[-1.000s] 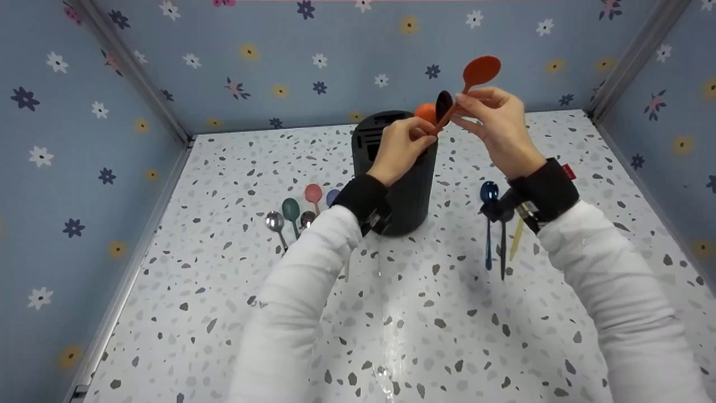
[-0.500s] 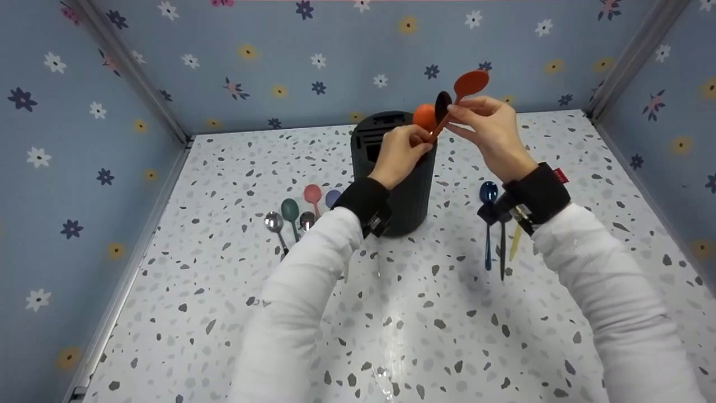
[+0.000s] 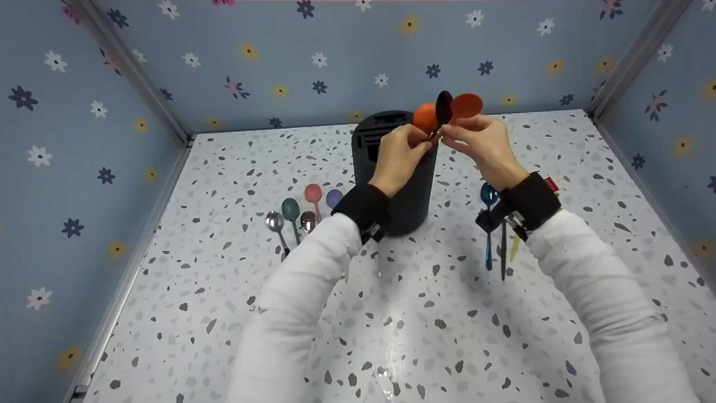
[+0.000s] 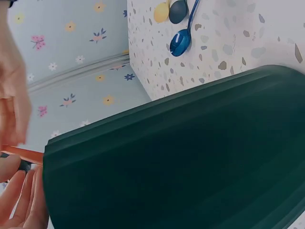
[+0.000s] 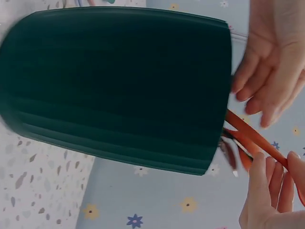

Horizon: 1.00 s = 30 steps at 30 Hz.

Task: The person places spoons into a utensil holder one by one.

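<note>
At the top of the black ribbed utensil holder (image 3: 403, 207), both hands meet over its right rim. My right hand (image 3: 486, 148) pinches an orange spoon (image 3: 466, 106) by its handle, just below the bowl, which faces up. Lower on that handle, my left hand (image 3: 397, 159) has thumb and index finger curled around it at the rim. A dark spoon (image 3: 443, 106) and a second orange utensil (image 3: 424, 117) stand out of the holder beside it. In the right wrist view the orange handle (image 5: 255, 136) slants into the holder's mouth.
Left of the holder lie a silver spoon (image 3: 274, 221), a green spoon (image 3: 290, 209), a pink spoon (image 3: 313, 193) and a purple spoon (image 3: 334, 198). On the right lie a blue metallic spoon (image 3: 489, 246), a black utensil (image 3: 503, 257) and a yellow one (image 4: 162, 12). Flowered walls surround the table.
My right hand has come down and slightly left, lowering the orange spoon so its bowl is now level with the dark spoon's. My left hand has stayed at the rim.
</note>
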{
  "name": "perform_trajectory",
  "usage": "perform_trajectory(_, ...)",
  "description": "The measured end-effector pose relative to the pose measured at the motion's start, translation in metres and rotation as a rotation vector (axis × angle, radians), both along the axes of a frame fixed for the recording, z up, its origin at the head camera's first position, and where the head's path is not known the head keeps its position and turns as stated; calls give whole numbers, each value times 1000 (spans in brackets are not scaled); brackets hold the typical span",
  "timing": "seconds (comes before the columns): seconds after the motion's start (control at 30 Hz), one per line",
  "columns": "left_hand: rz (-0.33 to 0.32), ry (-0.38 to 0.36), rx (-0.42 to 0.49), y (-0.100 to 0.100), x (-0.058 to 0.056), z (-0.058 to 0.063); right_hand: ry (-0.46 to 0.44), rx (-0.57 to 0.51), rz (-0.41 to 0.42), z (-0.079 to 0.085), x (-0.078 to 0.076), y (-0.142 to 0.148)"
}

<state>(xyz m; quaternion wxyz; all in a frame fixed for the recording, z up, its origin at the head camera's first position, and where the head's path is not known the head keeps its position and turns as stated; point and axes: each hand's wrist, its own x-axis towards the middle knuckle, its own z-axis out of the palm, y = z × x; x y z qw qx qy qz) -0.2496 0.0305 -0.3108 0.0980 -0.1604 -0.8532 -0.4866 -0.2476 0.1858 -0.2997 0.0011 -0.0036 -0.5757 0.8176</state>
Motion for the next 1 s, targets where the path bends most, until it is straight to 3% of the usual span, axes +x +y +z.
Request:
perform_trajectory(0.3,-35,78,34,-5,21,-6,-36,37,44,-17,1,12)
perform_trajectory(0.73,-87,148,91,-15,46,-32,-116,129,44,-46,4,41)
perform_trajectory(0.87,-99,150,86,-17,49,-41,-155,155,48,-58,6,54)
perform_trajectory(1.0,-112,106,78,-17,52,-53,-176,163,104,-71,12,68)
